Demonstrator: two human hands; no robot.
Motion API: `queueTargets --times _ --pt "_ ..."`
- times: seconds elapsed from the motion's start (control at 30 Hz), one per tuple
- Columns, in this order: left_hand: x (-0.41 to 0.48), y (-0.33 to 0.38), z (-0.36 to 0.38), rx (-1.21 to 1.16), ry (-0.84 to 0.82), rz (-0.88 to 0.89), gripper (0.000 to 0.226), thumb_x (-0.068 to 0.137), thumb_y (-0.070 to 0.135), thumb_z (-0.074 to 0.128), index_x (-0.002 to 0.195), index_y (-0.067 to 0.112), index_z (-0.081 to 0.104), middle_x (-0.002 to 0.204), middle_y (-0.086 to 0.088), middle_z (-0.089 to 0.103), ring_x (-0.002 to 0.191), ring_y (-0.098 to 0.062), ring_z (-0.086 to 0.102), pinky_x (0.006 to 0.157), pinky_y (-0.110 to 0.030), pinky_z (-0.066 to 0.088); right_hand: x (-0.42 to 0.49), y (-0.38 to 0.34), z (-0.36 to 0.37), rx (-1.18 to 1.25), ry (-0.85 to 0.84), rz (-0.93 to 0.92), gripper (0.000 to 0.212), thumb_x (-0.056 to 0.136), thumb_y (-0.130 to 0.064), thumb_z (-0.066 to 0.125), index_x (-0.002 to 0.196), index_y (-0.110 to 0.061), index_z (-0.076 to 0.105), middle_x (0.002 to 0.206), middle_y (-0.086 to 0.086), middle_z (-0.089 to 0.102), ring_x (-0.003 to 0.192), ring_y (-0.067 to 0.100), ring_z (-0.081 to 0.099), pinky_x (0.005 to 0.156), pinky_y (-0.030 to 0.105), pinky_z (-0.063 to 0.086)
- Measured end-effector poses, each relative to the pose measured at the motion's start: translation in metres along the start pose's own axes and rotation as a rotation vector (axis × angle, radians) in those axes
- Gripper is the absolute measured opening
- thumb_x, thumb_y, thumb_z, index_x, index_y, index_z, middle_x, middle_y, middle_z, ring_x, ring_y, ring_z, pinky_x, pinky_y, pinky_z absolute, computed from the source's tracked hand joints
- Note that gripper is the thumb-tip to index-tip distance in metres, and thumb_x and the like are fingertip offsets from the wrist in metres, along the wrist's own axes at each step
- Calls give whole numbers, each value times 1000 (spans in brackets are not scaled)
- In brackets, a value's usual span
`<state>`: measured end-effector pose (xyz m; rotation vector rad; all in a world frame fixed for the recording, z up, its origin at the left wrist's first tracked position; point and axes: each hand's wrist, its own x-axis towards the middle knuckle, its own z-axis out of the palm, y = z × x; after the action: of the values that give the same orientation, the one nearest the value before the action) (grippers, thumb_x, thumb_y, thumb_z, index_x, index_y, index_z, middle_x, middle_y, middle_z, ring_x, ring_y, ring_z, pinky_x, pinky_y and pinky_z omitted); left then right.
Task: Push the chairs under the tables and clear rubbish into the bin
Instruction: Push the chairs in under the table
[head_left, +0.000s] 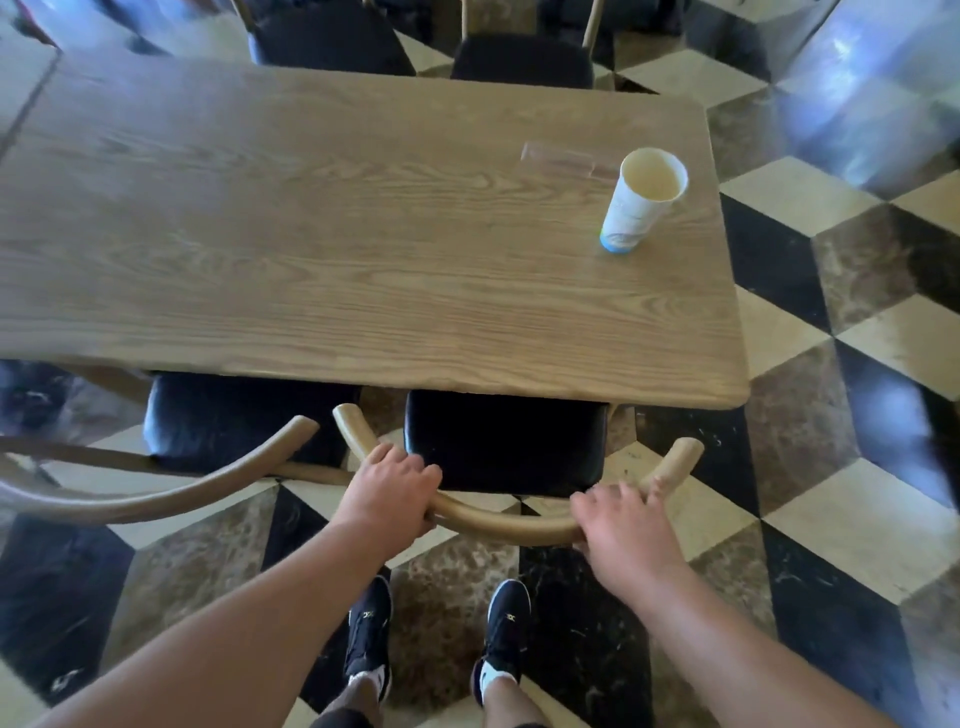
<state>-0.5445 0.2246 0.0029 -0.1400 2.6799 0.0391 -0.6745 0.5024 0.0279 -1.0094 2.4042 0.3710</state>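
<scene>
Both hands grasp the curved back rail of the chair, low centre of the frame.

The left hand and right hand close around the chair rail; its seat lies directly ahead, front edge already under the table. An upright paper cup stands upper right, nearer the right hand.

There was one view only, from a wide-angle camera on the person's head. It looked forward and steeply down, so the person's own shoes showed near the bottom edge and both forearms ran up from the lower corners. The desk filled the upper middle, close below the lens, its far edge near the top. The wide lens bent the checkered floor outward at the sides, where it blurred.
</scene>
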Motion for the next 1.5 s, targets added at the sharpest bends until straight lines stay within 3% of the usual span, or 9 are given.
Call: queueTargets --times 0.1,0.2,0.3,0.43,0.53,0.87,1.1,1.27,1.5 --pt "-13 -24 4 -47 64 -50 38 93 38 62 129 25 59 133 -1 59 137 -28 46 124 -49 15 6 -17 -9 4 -35 4 44 96 -50 66 134 -30 54 131 0 65 133 31 53 123 67 20" --pt "-29 -66 6 -25 51 -165 64 100 33 55 158 26 31 170 -4 24 158 -28 13 126 -56 5 17 -53 -23 48 -83 -68 55 91 -59 68 137 -31 54 122 -4 66 123 25 58 124 59 24" --pt "-50 -118 4 -177 151 -312 79 94 32 65 163 23 26 172 -5 22 156 -29 20 127 -53 13 31 -101 -35 104 -96 -124 58 92 -59 66 139 -28 50 121 -2 65 119 27 59 120 57 31" --pt "-75 -184 15 -247 14 -433 76 88 49 73 153 28 39 141 2 55 121 -24 58 95 -41 49 50 -159 -47 231 -111 -119 63 98 -52 61 150 -33 32 124 1 63 111 31 63 94 51 52" --pt "-81 -207 24 -331 -159 -380 43 92 47 68 127 31 51 95 11 60 81 -15 61 64 -33 45 62 -185 -50 284 -141 -55 66 101 -45 57 155 -37 20 121 2 61 103 30 65 80 46 53" --pt "-81 -219 25 -356 -185 -323 24 97 42 63 110 32 45 81 8 60 67 -11 57 50 -30 37 58 -208 -50 278 -181 20 67 107 -38 51 160 -35 10 118 4 59 91 24 62 68 38 45" --pt "-70 -212 -1 -318 -230 -279 37 98 41 58 131 28 50 100 10 59 85 -15 63 61 -32 48 45 -211 -65 338 -152 -15 68 103 -51 55 160 -35 21 135 2 57 115 26 60 91 44 54" --pt "-35 -182 -112 -308 0 -120 64 94 64 56 149 36 42 138 3 60 124 -24 55 87 -40 48 18 -155 -150 324 218 41 70 100 -67 45 157 -26 38 153 0 50 143 24 41 118 42 34" --pt "10 -62 -314 -220 314 143 86 84 84 52 154 36 40 156 3 48 142 -27 43 112 -48 40 -89 -8 -263 226 579 339 77 94 -76 38 151 -25 46 146 2 57 137 27 46 115 46 37"
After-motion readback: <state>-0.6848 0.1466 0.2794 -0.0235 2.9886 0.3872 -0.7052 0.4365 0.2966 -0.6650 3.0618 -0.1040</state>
